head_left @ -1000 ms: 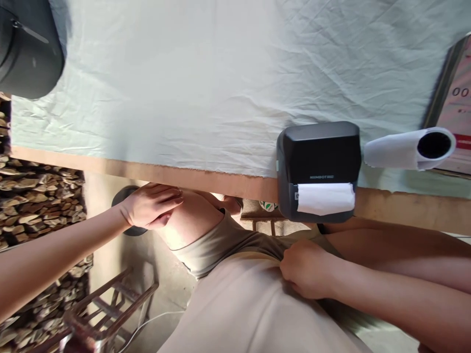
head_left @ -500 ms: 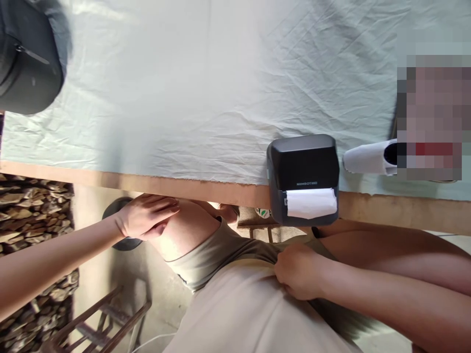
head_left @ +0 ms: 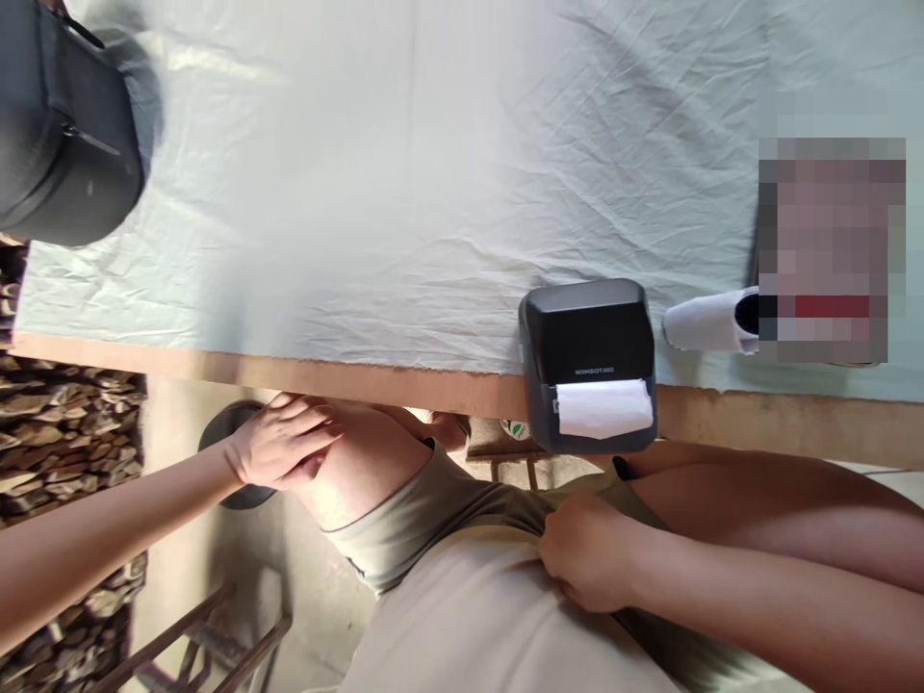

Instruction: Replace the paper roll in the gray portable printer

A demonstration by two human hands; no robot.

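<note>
My left hand (head_left: 280, 445) lies flat on my bare knee under the table's edge, its fingers stretched out and holding nothing. In my lap, my right hand (head_left: 588, 553) is closed in a pinch on the hem of my beige shirt (head_left: 476, 616), where it meets the olive shorts (head_left: 433, 496). Just above my right hand, a small black label printer (head_left: 586, 361) stands at the table's near edge, with a white paper strip (head_left: 603, 408) sticking out of its slot.
The table (head_left: 346, 370) has a wooden edge and a pale green cloth (head_left: 404, 183). A white paper roll (head_left: 711, 322) lies right of the printer. A dark round case (head_left: 62, 135) sits at the far left corner. Stacked firewood (head_left: 64, 433) and a wooden frame (head_left: 194, 645) are at left.
The view has drifted, so the printer and table sit lower and more to the left in the picture. Both hands keep their places on the knee and the shirt.
</note>
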